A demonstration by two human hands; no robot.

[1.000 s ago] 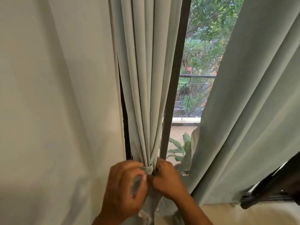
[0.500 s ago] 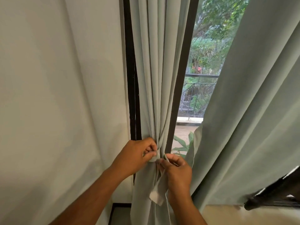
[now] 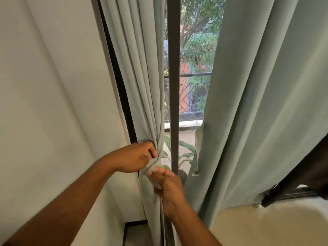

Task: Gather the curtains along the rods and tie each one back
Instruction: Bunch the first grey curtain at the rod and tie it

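Note:
A pale green curtain (image 3: 140,71) hangs gathered into narrow folds against the left side of the window. A tie of the same cloth (image 3: 154,165) pinches it at waist height. My left hand (image 3: 136,158) grips the bunched folds at the tie from the left. My right hand (image 3: 166,185) is just below and to the right, fingers closed on the loose end of the tie; it is blurred. A second, wider curtain (image 3: 257,103) of the same colour hangs loose on the right, with a small strap end (image 3: 195,173) dangling at its inner edge.
A dark window post (image 3: 174,86) stands right behind the gathered curtain. A cream wall (image 3: 53,103) fills the left. Outside are a balcony railing (image 3: 191,96) and plants. A white surface (image 3: 275,224) lies at lower right under a dark object (image 3: 305,178).
The view has shifted left and down. My left hand stays on the gathered folds, while my right hand has dropped a little below the tie and moves quickly.

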